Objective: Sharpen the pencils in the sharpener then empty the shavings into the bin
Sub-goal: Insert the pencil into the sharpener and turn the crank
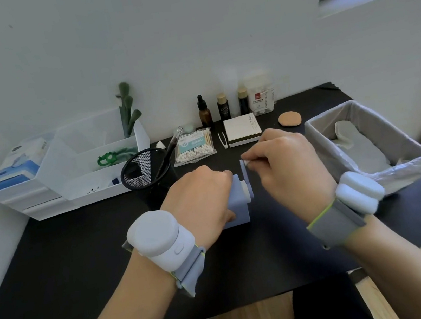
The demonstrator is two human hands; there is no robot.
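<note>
A pale blue crank sharpener stands on the black desk in the middle of the head view. My left hand grips its body from the left and hides most of it. My right hand pinches the white knob of the crank handle, which points upward. No pencil shows in the sharpener; my left hand hides its front. A black mesh pen cup with a dark pencil or pen stands just behind my left hand. The bin, lined with a clear bag, sits at the right.
White plastic organisers fill the back left. Behind the sharpener lie a pack of cotton swabs, white tweezers, a white box, a round sponge and three small bottles by the wall.
</note>
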